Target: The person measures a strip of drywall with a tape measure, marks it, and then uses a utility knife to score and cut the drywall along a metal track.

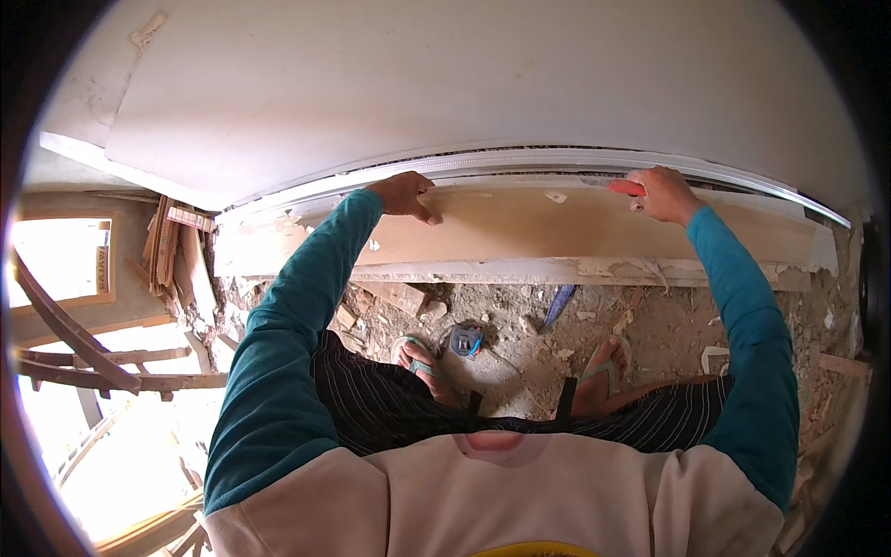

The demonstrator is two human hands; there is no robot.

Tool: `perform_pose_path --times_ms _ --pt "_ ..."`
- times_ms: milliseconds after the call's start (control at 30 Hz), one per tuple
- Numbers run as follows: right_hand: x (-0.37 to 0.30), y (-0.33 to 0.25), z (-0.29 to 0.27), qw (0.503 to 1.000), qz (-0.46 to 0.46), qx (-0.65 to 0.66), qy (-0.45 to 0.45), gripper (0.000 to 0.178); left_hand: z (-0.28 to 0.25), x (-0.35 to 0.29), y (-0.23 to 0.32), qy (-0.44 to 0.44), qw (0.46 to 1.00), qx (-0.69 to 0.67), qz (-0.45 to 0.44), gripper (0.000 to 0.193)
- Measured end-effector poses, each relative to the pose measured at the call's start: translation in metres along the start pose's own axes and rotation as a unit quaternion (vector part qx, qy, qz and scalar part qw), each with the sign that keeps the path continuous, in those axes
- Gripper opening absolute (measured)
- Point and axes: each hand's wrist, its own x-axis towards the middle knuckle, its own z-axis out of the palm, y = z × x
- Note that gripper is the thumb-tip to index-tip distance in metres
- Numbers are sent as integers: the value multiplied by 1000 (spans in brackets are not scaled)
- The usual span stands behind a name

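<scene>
A long tan board with pale, chipped edges lies across in front of me. My left hand rests on the left part of its far edge, thumb and forefinger spread apart. Toward the right end, my right hand is closed around a red-handled tool. That tool points left along the board's far edge; a greyish, blade-like part seems to extend from it, too indistinct to name. Behind the board, a long silvery metal channel runs almost parallel to it.
A large pale panel rises beyond the channel. Between my sandalled feet, a tape measure lies on rubble-strewn ground, near a blue pointed object. Wood scraps lean at left, beside a wood-framed opening and curved timbers.
</scene>
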Motion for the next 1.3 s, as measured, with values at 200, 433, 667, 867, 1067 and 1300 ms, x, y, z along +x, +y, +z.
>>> perform_pose_path --times_ms 200,433,667,867,1067,1300 --pt "-11 3 9 998 -27 -19 55 31 5 -2 18 24 1000 -4 14 63" --pt "-51 2 20 985 -85 -33 143 33 47 -46 19 248 960 68 111 33" --pt "-129 -24 50 925 -224 -120 282 17 118 -95 34 348 879 181 271 27" --pt "-156 -41 68 934 -230 -102 255 15 154 -102 39 306 868 252 300 27" --pt "-157 -40 72 938 -225 -103 244 15 156 -99 39 314 865 235 313 30" --pt "-158 -41 74 937 -222 -106 249 18 157 -98 40 308 867 243 307 28"
